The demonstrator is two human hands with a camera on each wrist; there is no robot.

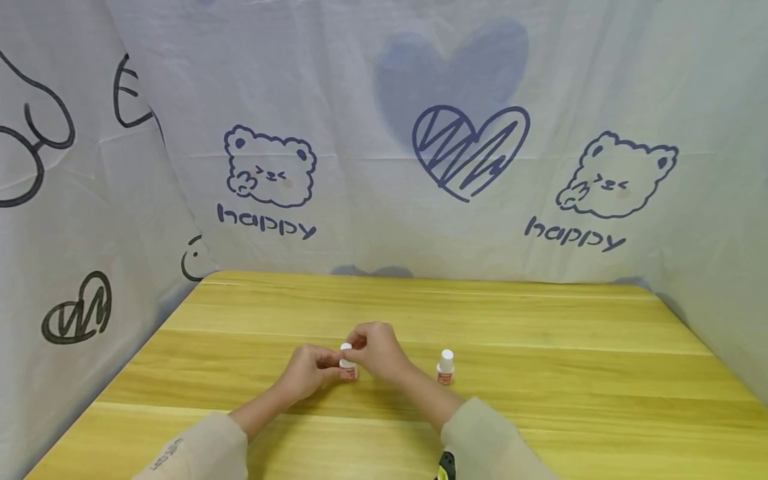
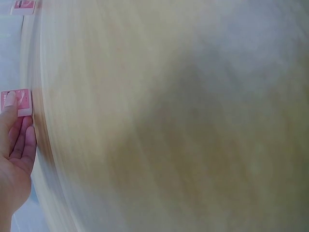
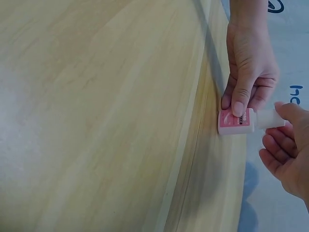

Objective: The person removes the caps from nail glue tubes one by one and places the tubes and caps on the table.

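Observation:
A small white bottle with a pink label stands on the wooden table, left of the middle. My left hand holds its body between thumb and fingers; in the right wrist view the thumb lies over the pink label. At the top, my right hand pinches the white cap, which sits in line with the bottle. Part of the cap is hidden by the fingers in the head view. To the right, apart from both hands, stands a second bottle of the same kind with its white cap on.
The wooden table has rounded far corners. White cloth printed with bears, hearts and "happy" hangs behind it, and more cloth hangs at both sides. A dark band with a yellow-green part shows at the right sleeve.

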